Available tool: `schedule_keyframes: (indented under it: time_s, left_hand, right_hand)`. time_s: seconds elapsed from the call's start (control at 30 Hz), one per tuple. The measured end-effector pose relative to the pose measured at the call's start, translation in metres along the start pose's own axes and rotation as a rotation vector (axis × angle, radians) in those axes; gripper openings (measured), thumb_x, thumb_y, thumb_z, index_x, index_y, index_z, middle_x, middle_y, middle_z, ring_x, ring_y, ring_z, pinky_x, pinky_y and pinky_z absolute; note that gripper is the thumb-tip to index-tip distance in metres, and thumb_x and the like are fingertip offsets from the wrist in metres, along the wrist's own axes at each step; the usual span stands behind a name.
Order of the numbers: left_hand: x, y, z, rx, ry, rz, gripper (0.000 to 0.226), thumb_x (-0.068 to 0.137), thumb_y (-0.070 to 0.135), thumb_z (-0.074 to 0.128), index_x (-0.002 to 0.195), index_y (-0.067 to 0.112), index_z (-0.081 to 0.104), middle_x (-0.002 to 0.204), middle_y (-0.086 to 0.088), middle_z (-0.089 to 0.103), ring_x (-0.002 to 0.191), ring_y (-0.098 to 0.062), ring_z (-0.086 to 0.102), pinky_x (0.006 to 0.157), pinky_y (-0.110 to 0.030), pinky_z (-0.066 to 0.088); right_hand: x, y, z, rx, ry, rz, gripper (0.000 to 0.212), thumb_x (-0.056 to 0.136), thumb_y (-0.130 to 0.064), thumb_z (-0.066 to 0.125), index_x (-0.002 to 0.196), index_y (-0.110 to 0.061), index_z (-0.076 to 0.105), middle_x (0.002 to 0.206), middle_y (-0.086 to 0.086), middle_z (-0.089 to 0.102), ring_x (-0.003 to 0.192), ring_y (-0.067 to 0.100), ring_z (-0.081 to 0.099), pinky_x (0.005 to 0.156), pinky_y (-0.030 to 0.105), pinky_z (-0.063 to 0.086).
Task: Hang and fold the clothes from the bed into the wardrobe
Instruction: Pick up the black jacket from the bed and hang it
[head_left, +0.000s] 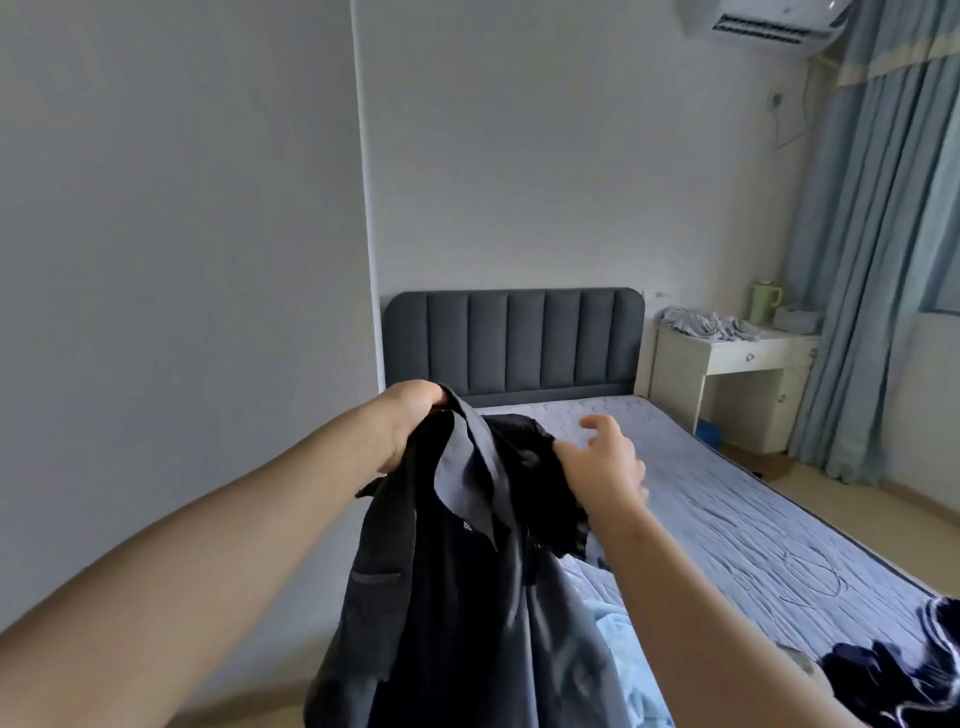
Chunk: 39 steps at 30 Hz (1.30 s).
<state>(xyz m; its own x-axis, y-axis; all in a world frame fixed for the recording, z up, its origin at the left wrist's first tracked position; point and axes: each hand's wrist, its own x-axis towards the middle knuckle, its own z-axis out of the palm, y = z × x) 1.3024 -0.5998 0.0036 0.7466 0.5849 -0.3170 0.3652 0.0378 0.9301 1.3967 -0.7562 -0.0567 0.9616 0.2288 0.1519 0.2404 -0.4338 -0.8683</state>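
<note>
**Dark shirt held up over the near end of the bed**

A dark grey collared shirt (467, 597) is held up above the near left part of the bed, its collar raised and its body hanging down past the bottom edge of the view. The collar end is gripped by the left hand (410, 421), whose fingers are curled round the cloth. A frilled black edge of fabric (524, 447) beside the collar is touched by the thumb side of the right hand (602, 462). That hand's fingers are spread, loosely bent and clear of the cloth. Whether a pinch is made there cannot be told.

Below the shirt, a crumpled light blue cloth (618, 639) is seen on the blue-grey quilted mattress (727, 519). Dark navy garments with white stripes (904, 670) are heaped at the mattress's near right edge. The middle and far parts of the mattress are bare up to the dark grey padded headboard (511, 343).

A strip of beige floor (831, 483) is left open between the bed's right edge and the long blue curtains (872, 260). A white worktop with a drawer (737, 353) is set just beside the headboard, with a rumpled grey cloth (711, 322) and a pale green jug (766, 299) on it. To the left, a plain grey wall (182, 208) stands close.
</note>
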Motion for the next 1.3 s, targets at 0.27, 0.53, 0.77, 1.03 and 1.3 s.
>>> schedule_keyframes:
  time_s: [0.27, 0.53, 0.77, 1.03, 1.3]
  left_hand:
    - [-0.044, -0.025, -0.054, -0.033, 0.247, -0.024, 0.030, 0.089, 0.026, 0.051, 0.067, 0.009, 0.063, 0.056, -0.005, 0.066, 0.062, -0.023, 0.061, 0.059, -0.029, 0.049]
    - [-0.140, -0.068, -0.186, 0.252, 0.208, -0.059, 0.014, 0.085, 0.022, 0.063, 0.088, 0.010, 0.067, 0.087, -0.009, 0.072, 0.077, -0.022, 0.069, 0.071, -0.032, 0.057]
    - [-0.211, -0.114, -0.281, 0.306, 0.316, -0.146, 0.020, 0.094, 0.024, 0.050, 0.098, 0.007, 0.061, 0.092, -0.008, 0.066, 0.077, -0.019, 0.062, 0.074, -0.030, 0.052]
    - [-0.292, -0.206, -0.410, 0.164, 0.433, -0.168, 0.016, 0.091, 0.006, 0.056, 0.104, 0.014, 0.060, 0.101, -0.006, 0.065, 0.091, -0.018, 0.063, 0.080, -0.030, 0.052]
    - [-0.362, -0.285, -0.520, 0.455, 0.756, -0.439, 0.025, 0.087, -0.001, 0.052, 0.109, 0.009, 0.058, 0.104, -0.012, 0.059, 0.099, -0.025, 0.056, 0.084, -0.034, 0.051]
  right_hand:
    - [-0.059, -0.040, 0.072, 0.222, -0.645, -0.370, 0.049, 0.082, -0.023, 0.065, 0.128, -0.024, 0.049, 0.117, -0.007, 0.057, 0.104, 0.013, 0.053, 0.088, 0.026, 0.045]
    - [-0.115, -0.082, 0.125, 0.550, -0.968, -0.159, 0.021, 0.091, -0.013, 0.057, 0.073, -0.007, 0.066, 0.071, 0.011, 0.062, 0.066, 0.021, 0.055, 0.062, 0.027, 0.047]
    - [-0.185, -0.146, 0.191, 0.509, -1.263, -0.088, 0.028, 0.090, -0.028, 0.059, 0.080, -0.003, 0.068, 0.077, 0.014, 0.070, 0.066, 0.025, 0.065, 0.066, 0.030, 0.053]
    - [-0.316, -0.226, 0.287, 0.638, -1.354, -0.131, 0.029, 0.093, -0.022, 0.056, 0.068, -0.009, 0.059, 0.060, 0.007, 0.060, 0.050, 0.016, 0.056, 0.050, 0.022, 0.046]
    - [-0.437, -0.301, 0.353, 0.803, -1.586, -0.109, 0.028, 0.093, -0.022, 0.056, 0.071, -0.008, 0.065, 0.064, 0.007, 0.069, 0.055, 0.016, 0.066, 0.050, 0.022, 0.053]
